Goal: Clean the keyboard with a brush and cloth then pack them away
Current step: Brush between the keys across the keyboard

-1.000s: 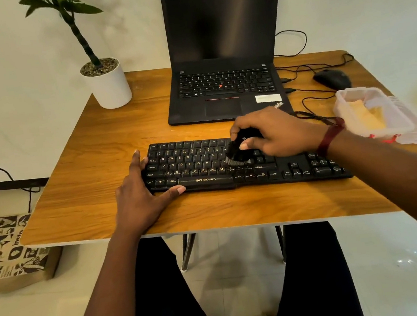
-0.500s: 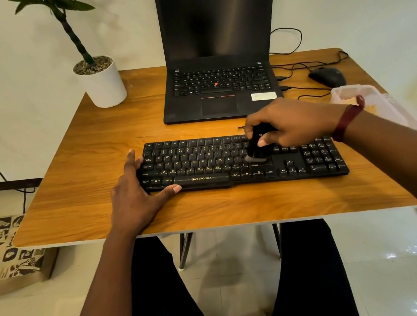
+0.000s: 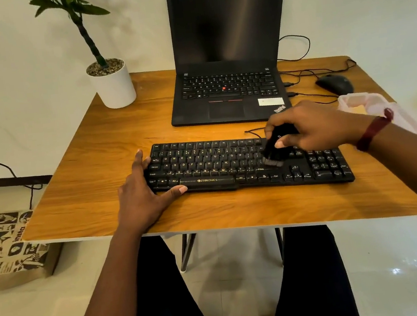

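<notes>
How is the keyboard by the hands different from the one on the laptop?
The separate keyboard is wider, with an extra key block at its right end; the laptop keyboard has none. Its letters look yellowish; the laptop keyboard's look white, with a red dot in the middle. The right hand holds a brush on the separate keyboard and the left hand touches its left end; the laptop keyboard is untouched. Both are black.

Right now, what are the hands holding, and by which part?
Right hand grips the brush by its handle; left hand holds nothing, just steadies the keyboard.
</notes>
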